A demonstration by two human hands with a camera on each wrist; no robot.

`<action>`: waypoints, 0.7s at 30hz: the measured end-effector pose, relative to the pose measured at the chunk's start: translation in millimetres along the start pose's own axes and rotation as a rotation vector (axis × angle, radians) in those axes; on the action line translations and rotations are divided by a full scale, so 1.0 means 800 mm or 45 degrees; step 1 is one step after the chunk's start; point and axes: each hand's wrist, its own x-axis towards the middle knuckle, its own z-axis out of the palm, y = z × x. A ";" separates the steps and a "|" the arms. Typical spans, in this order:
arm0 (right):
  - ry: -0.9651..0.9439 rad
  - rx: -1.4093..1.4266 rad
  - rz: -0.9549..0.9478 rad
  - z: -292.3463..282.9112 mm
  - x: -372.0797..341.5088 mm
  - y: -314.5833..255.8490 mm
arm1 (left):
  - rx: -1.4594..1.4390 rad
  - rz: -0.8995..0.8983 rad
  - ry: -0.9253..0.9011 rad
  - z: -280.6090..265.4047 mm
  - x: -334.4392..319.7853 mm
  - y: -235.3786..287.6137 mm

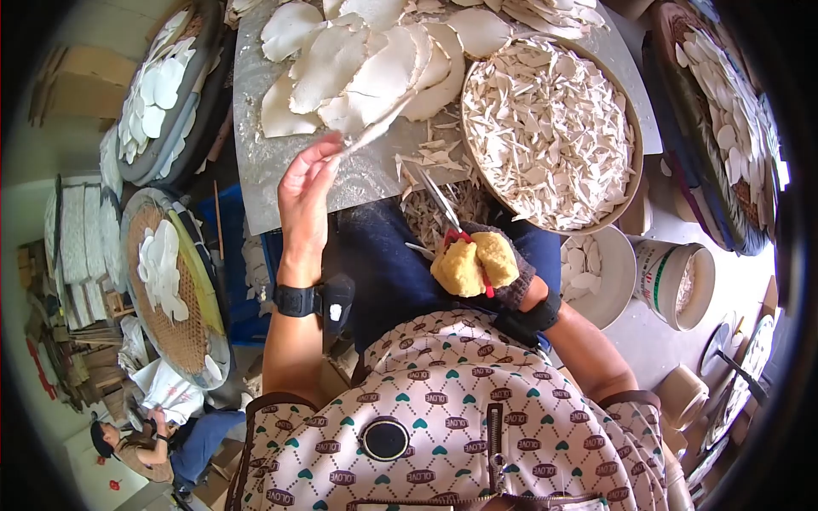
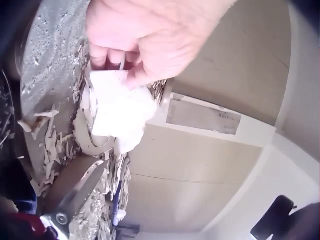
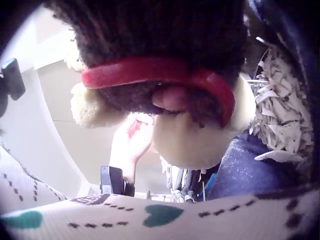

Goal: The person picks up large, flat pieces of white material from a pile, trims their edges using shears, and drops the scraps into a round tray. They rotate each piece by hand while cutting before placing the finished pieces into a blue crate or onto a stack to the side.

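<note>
Left hand (image 1: 305, 196), nearly closed, pinches a thin, flat, white slice (image 1: 375, 130) by one edge, likely to leave the rest free, while the brown-gloved right hand (image 1: 518, 288) grips red-handled metal scissors (image 1: 440, 198) nearby.

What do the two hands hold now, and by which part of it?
The left hand pinches a thin white slice at one edge, between thumb and fingers. The right hand grips the scissors by their red handles.
</note>
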 end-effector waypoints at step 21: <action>-0.240 0.799 -0.049 -0.008 0.023 0.051 | -0.255 -0.368 0.084 0.024 -0.037 -0.006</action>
